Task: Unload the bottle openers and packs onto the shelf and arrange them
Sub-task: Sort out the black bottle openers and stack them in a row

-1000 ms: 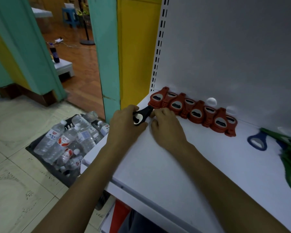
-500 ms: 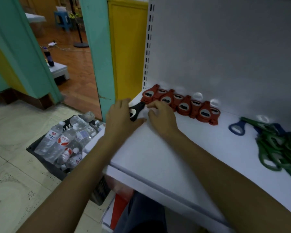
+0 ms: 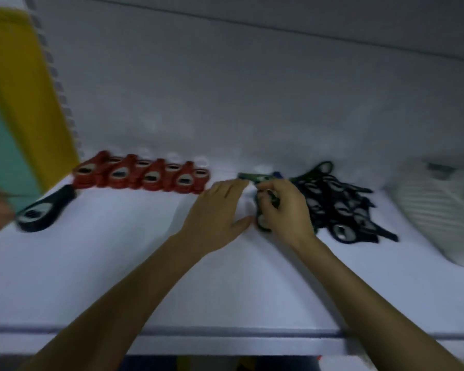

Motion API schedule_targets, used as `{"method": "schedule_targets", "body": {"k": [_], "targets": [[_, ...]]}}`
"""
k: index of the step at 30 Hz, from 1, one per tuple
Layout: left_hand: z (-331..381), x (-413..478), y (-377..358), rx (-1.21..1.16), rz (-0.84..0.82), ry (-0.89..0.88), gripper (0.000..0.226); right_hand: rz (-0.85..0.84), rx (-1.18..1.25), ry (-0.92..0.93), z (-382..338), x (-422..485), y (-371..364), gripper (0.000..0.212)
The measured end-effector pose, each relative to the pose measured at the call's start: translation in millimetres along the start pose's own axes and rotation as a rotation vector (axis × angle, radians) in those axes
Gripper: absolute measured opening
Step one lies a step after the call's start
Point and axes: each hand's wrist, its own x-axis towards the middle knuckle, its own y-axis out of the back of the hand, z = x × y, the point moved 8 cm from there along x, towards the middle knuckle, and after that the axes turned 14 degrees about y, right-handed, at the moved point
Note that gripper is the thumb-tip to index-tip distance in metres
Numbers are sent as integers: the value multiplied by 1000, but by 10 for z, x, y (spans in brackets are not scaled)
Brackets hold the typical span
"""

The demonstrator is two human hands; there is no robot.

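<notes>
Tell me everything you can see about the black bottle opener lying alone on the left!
The black bottle opener looks like dark plastic, teardrop-shaped and blurred. Its wide round head, with a pale slot, points front-left; its narrow end nearly meets the red openers. It lies flat on the white shelf, near its left end. No hand touches it.

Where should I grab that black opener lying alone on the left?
Probably its slim handle, pinched across from above: the black opener lies flat on the shelf, wide head toward the front edge. Come from the front; the red openers sit by the handle's tip.
</notes>
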Motion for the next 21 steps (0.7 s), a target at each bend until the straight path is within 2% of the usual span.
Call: {"method": "schedule_targets", "body": {"k": [3, 6, 11, 14, 21], "targets": [[450, 125, -440, -84, -106, -68, 64, 44, -84, -100, 410, -253, 397, 17], [648, 244, -691, -65, -145, -111, 59, 87, -213, -154, 656, -416, 643, 26], [650, 390, -705, -143, -49, -122, 36, -114, -417, -230, 909, -419, 547, 48], [590, 386, -716, -226, -66, -120, 28, -62, -448, -216, 899, -439, 480, 44], [677, 361, -688, -258, -60, -175, 40, 155, -348, -197, 871, -442, 642, 24]]}}
